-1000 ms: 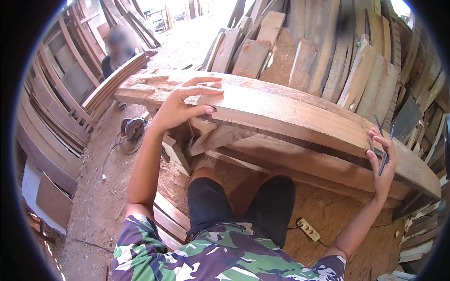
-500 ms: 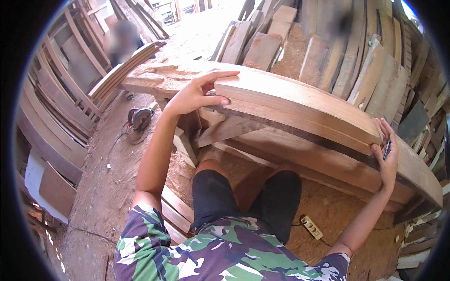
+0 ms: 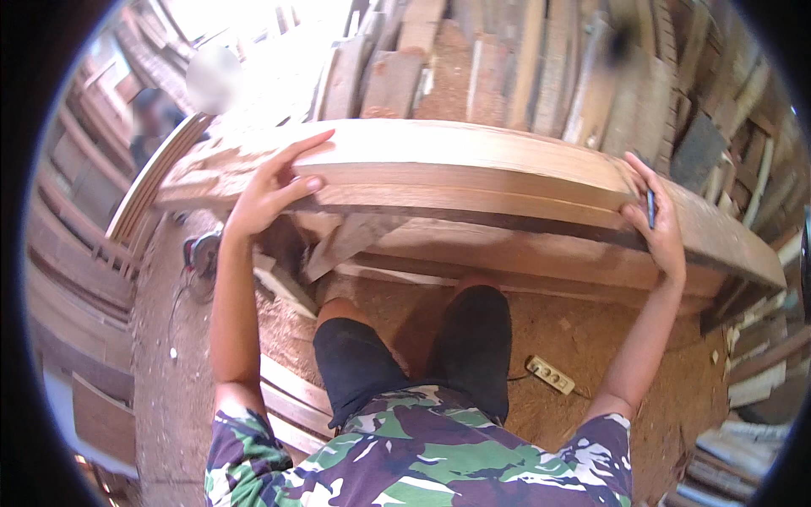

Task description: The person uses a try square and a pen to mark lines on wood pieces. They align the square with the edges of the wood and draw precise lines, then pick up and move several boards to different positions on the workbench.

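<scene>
A thick, pale wooden board lies lengthwise on a long, heavy wooden workbench in front of me. My left hand grips the board's left end, fingers over the top and thumb against the near side. At the right end my right hand holds the board with the thumb at its near corner and fingers around the end. A slim blue pen or pencil is tucked between the fingers of that hand. The undersides of both grips are hidden.
A circular saw with a cord sits on the dusty floor at left. A cream power strip lies near my right leg. Planks lean behind the bench, and stacked strips stand at its left end. Blurred people are at the far left.
The view has turned, so bench, board and saw appear further left and the board looks more level. Both hands keep their hold on the board's ends.
</scene>
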Tool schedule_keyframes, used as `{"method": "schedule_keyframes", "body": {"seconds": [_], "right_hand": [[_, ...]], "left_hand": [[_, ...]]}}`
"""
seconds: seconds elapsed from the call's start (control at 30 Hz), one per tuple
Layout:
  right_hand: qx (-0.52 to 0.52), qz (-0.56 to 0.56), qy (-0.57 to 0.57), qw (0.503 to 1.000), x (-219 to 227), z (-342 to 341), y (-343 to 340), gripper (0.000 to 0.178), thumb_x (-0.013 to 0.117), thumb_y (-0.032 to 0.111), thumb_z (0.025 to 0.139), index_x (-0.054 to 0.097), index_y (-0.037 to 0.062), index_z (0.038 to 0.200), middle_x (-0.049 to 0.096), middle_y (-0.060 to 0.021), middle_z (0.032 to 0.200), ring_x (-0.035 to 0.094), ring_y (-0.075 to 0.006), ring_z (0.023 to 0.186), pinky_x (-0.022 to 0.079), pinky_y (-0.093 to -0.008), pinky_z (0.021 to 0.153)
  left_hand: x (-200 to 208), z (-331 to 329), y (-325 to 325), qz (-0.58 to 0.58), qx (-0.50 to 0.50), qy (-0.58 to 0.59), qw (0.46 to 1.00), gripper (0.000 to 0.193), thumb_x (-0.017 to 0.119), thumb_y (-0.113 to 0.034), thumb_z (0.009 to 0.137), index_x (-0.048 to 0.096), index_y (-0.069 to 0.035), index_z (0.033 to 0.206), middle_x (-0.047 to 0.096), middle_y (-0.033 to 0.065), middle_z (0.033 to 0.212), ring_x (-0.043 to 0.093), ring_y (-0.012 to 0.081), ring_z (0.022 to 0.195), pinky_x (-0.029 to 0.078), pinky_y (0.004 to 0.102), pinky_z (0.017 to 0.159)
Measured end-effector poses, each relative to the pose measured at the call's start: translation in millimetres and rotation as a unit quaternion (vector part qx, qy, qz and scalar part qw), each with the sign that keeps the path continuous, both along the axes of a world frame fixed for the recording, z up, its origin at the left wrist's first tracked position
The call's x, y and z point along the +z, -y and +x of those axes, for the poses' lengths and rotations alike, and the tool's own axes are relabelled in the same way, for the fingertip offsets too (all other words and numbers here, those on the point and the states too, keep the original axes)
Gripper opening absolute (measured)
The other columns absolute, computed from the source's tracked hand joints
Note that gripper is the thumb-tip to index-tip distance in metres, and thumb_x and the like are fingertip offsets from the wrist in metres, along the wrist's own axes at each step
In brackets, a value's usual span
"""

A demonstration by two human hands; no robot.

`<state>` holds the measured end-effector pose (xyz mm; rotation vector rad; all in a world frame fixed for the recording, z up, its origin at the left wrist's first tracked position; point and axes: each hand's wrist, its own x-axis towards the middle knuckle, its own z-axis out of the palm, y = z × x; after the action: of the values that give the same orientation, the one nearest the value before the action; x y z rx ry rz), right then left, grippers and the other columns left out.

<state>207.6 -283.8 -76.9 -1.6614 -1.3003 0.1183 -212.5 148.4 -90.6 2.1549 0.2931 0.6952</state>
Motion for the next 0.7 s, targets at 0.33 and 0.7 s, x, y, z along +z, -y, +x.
{"method": "schedule_keyframes", "body": {"seconds": [0.33, 0.7], "right_hand": [[0.017, 0.036, -0.088, 0.995, -9, -5, 8, 0.105, 0.099, 0.017, 0.085, 0.041, -0.0011, 0.17, 0.056, -0.0153, 0.161, 0.059, -0.0165, 0.135, 0.052, -0.0301, 0.109], [-0.01, 0.007, -0.045, 0.999, 0, -12, 2, 0.104, 0.099, 0.02, 0.083, 0.044, -0.0008, 0.168, 0.054, -0.0119, 0.163, 0.054, -0.0197, 0.145, 0.053, -0.0321, 0.11]], "left_hand": [[0, 10, 3, -0.014, -0.061, 0.025, 0.998, 0.076, 0.086, -0.012, 0.093, 0.058, -0.004, 0.163, 0.061, 0.0104, 0.158, 0.055, 0.0201, 0.145, 0.04, 0.0378, 0.126], [5, 9, -3, -0.012, -0.038, -0.012, 0.999, 0.075, 0.087, -0.007, 0.092, 0.06, -0.004, 0.162, 0.062, 0.0073, 0.157, 0.057, 0.0167, 0.139, 0.046, 0.0358, 0.121]]}}
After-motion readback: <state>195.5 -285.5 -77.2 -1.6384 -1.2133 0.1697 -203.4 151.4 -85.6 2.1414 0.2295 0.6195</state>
